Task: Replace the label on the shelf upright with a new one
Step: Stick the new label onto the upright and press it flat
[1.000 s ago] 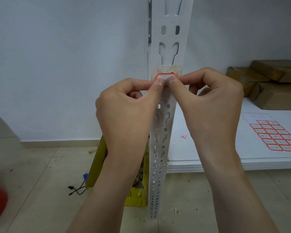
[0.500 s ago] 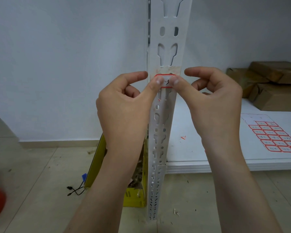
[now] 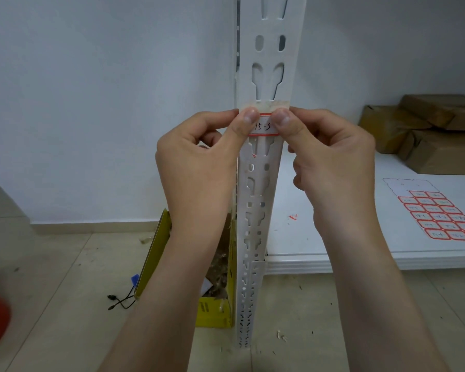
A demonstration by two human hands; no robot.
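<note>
A white slotted shelf upright (image 3: 263,63) runs down the middle of the view. A white label with a red border (image 3: 263,128), with handwriting on it, lies across the upright. Just above it is a strip of yellowed tape residue (image 3: 265,104). The thumb of my left hand (image 3: 199,167) presses the label's left end, with the index finger wrapped round the upright's left edge. The thumb of my right hand (image 3: 330,162) presses the label's right end. Both thumbs cover part of the label.
A white shelf board (image 3: 333,253) to the right carries a sheet of red-bordered labels (image 3: 438,213), a red paper scrap (image 3: 293,216) and brown wrapped parcels (image 3: 424,130). A yellow box of scraps (image 3: 156,253) stands on the tiled floor left of the upright, beside a black cable (image 3: 118,300).
Both thumbs have slid up and apart along the label, uncovering the writing in its middle. My index fingers, which pinched the label a second ago, now wrap the upright's edges.
</note>
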